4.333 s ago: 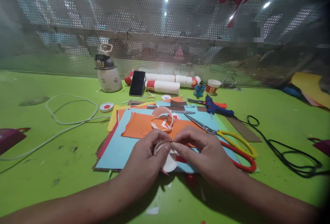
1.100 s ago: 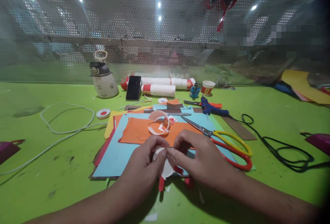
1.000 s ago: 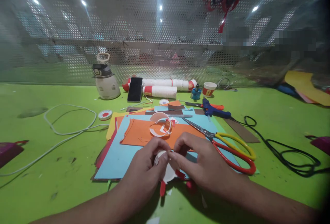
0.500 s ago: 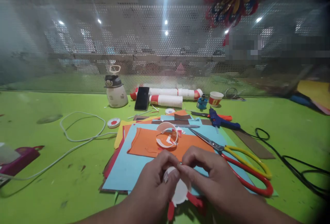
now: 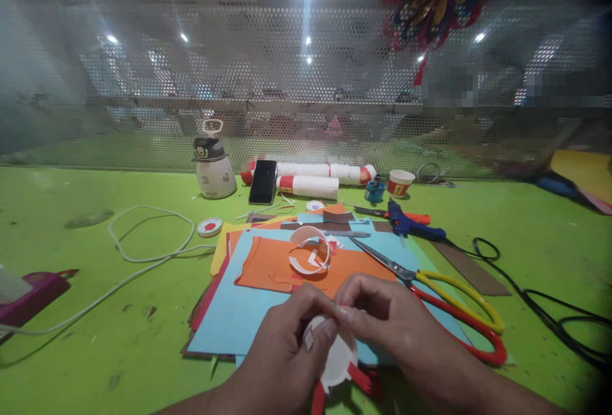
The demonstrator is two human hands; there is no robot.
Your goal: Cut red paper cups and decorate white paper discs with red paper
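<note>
My left hand (image 5: 299,338) pinches a cut-down white paper cup piece (image 5: 338,361) with its thumb laid over the near left side. Red strips (image 5: 359,378) stick out from the cup's lower edge. My right hand (image 5: 382,316) has thumb and fingertips pressed together at the cup's upper edge, touching the left fingertips; the part under the fingers is hidden. Just beyond the hands a white paper ring (image 5: 310,250) rests on an orange sheet (image 5: 268,265). Scissors (image 5: 406,273) with yellow and red handles lie beside my right hand.
Blue paper (image 5: 220,322) tops a stack of coloured sheets. A blue glue gun (image 5: 415,224) trails a black cable at right. Behind are a bottle (image 5: 214,173), a phone (image 5: 262,182), stacked paper cups (image 5: 308,187) and a single cup (image 5: 400,182). A white cable (image 5: 143,268) crosses the left.
Both hands stay at the cup piece, which has turned and shifted slightly to the right, showing more of its flat white face. My right fingertips have moved a little. Nothing was let go.
</note>
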